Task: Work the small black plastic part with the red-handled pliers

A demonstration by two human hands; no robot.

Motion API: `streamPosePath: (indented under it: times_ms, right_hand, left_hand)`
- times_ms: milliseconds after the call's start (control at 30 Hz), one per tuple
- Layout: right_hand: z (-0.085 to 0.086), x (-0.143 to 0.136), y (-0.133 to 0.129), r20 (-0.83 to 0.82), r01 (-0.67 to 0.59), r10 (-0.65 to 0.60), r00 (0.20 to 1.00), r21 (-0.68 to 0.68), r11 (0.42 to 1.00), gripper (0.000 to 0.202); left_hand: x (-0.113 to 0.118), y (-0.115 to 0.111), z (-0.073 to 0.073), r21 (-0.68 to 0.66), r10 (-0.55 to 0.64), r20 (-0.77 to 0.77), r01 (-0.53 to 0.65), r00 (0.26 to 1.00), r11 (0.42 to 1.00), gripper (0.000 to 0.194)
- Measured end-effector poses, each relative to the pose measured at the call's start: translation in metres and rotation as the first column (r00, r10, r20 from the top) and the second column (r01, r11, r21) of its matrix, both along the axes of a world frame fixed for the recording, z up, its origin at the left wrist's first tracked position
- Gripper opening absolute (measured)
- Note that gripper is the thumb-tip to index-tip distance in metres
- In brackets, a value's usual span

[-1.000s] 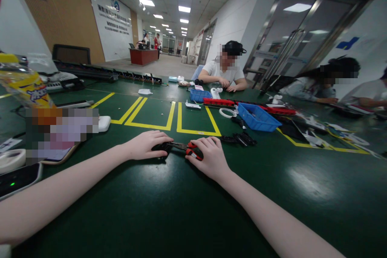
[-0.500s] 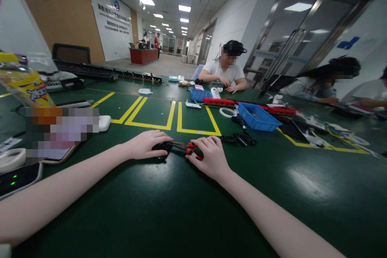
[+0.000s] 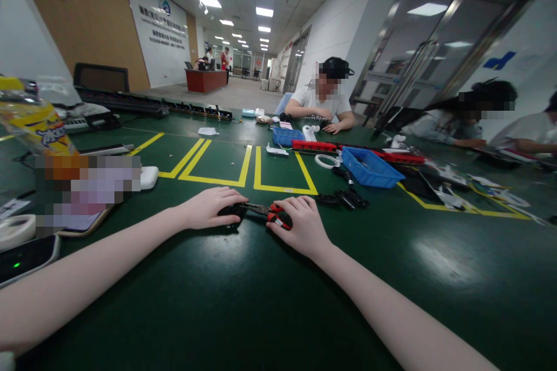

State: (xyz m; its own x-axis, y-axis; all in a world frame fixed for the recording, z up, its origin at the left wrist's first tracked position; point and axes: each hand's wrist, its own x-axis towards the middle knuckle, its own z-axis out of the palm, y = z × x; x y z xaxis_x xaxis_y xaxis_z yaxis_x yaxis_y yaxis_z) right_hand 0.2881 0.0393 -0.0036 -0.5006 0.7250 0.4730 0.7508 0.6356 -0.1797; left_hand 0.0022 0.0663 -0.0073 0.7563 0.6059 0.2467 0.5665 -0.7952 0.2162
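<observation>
Red-and-black handled pliers [image 3: 281, 217] are in my right hand [image 3: 304, 225], whose fingers curl round the grips. The metal jaws point left, at a small black part [image 3: 232, 210] that my left hand [image 3: 215, 208] pinches between thumb and fingers. The jaws meet or overlap the edge of this part; whether they are closed on it I cannot tell. Its kind is too dark and too covered to make out. Both hands are low over the green table [image 3: 270, 301]. Right of the pliers lies a bundle of black pieces [image 3: 348, 199].
Blue bins [image 3: 372, 171] and a long red strip [image 3: 357, 149] lie ahead to the right. At left are a drink bottle [image 3: 46, 133], a white case [image 3: 149, 178], a phone and a tape roll [image 3: 17, 232]. A co-worker [image 3: 322, 95] sits opposite; others sit at right.
Both hands, the pliers and the black part keep almost the same position. The view has shifted very slightly. One green light shows on the device at lower left, where two showed before.
</observation>
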Motion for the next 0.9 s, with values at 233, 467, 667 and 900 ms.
streamPosePath:
  times_ms: [233,467,667,900]
  right_hand:
    - [0.0004,0.0008,0.0003,0.029,0.012,-0.012,0.999,0.012,1.0,0.042]
    - [-0.0013,0.0016,0.0012,0.045,-0.002,-0.001,0.999,0.082,0.997,0.041]
    - [0.0002,0.0014,-0.0002,0.039,-0.007,0.004,0.999,0.074,0.997,0.041]
    - [-0.0002,0.0008,-0.0007,-0.006,-0.016,0.016,1.0,0.016,1.0,0.041]
  left_hand:
    - [0.0003,-0.0001,0.0004,-0.017,0.013,0.008,-0.013,1.0,1.0,0.045]
    - [0.0007,-0.0002,0.0006,-0.027,0.014,-0.007,-0.014,1.0,1.0,0.045]
    - [0.0002,-0.0003,0.0,-0.019,0.012,-0.003,-0.012,1.0,1.0,0.045]
    - [0.0003,0.0,-0.0001,0.006,-0.01,-0.002,0.01,1.0,1.0,0.045]
